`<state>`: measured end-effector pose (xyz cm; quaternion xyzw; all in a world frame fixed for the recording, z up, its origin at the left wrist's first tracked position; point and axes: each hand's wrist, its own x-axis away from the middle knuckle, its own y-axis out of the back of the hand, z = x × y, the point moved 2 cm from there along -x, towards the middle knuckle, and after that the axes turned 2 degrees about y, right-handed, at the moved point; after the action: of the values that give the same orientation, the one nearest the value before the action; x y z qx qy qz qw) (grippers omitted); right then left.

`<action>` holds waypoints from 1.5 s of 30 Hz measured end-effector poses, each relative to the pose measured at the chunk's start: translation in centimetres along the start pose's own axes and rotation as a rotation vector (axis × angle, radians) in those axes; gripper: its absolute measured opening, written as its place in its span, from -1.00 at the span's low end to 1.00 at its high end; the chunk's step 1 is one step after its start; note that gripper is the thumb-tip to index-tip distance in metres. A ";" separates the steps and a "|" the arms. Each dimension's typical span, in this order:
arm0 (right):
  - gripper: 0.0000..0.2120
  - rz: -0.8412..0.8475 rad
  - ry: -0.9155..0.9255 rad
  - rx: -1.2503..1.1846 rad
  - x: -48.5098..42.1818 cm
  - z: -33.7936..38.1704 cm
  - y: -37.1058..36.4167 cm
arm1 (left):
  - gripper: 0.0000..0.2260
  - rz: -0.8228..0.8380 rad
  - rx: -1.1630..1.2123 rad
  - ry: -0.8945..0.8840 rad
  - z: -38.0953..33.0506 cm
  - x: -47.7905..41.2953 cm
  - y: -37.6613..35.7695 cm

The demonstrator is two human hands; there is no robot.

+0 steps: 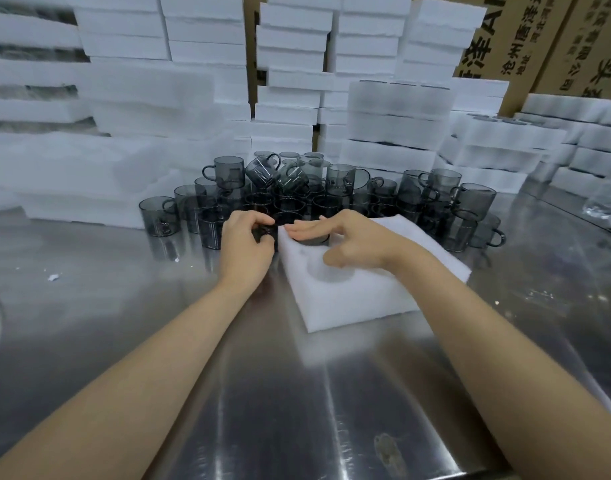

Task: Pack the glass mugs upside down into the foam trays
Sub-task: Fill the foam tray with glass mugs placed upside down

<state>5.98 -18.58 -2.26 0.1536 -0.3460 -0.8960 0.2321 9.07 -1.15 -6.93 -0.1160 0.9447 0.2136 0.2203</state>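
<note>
A white foam tray point(352, 299) lies on the steel table in front of me, with a round empty hole point(328, 270) near its middle. A smoky glass mug point(314, 240) sits in the tray's far left hole, and my right hand point(345, 242) presses flat on it with straight fingers. Just left of the tray, my left hand point(246, 244) curls its fingers round a dark mug point(262, 233), mostly hidden by the hand. Behind both hands stands a crowd of several grey glass mugs point(338, 188), some upright, some tipped over.
Stacks of white foam trays point(290, 81) fill the back and both sides of the steel table point(227, 393). Cardboard boxes point(556, 39) stand at the back right. Small foam crumbs point(53, 277) lie at the left, and a clear plastic item point(605, 199) sits at the right edge.
</note>
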 end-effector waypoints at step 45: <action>-0.41 -0.438 0.224 -0.263 1.1 -0.2 1.8 | -0.68 -0.003 0.262 -0.352 -4.5 2.8 1.5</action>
<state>5.70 -20.44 -1.30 0.2915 -0.1576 -0.9394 0.0875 4.50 -2.16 -4.06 -0.0486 0.9111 0.1059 0.3953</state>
